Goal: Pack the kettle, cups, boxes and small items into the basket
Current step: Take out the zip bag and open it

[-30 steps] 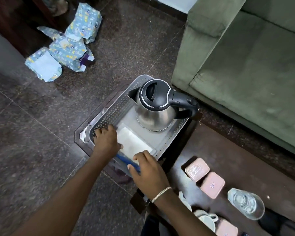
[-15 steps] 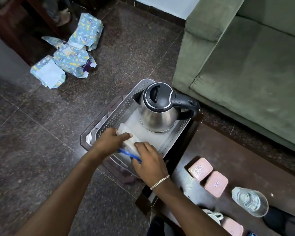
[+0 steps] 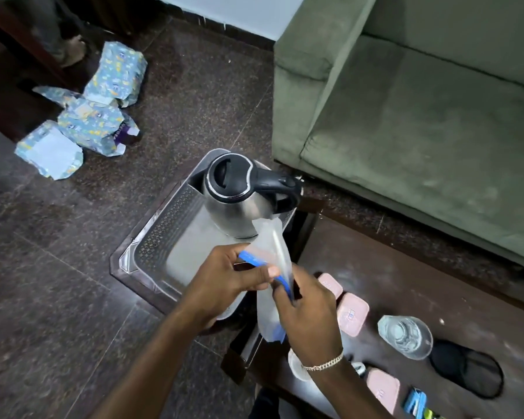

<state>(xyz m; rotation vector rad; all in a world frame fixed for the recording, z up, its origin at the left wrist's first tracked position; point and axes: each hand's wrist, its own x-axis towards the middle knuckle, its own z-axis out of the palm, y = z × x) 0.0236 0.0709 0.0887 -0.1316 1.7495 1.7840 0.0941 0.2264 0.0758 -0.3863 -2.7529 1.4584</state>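
A steel kettle (image 3: 235, 198) with a black lid and handle stands upright at the far end of the grey perforated basket (image 3: 161, 225). Above the basket's near right corner, my left hand (image 3: 224, 279) and my right hand (image 3: 307, 306) both grip a clear plastic bag with blue trim (image 3: 271, 246), held up and tilted. Pink lidded boxes (image 3: 351, 313) sit on the dark wooden table (image 3: 406, 276) to the right, with another pink box (image 3: 381, 388) nearer me. A white cup (image 3: 297, 365) peeks out under my right wrist.
A clear glass (image 3: 404, 335) and a black pouch (image 3: 466, 368) lie on the table at right. A green sofa (image 3: 421, 116) fills the upper right. Patterned blue packages (image 3: 94, 113) lie on the dark floor at upper left. The basket rests on a dark stool.
Both hands lifted the plastic bag off the basket floor and raised it to the right, above the basket's near right corner. The kettle stayed put.
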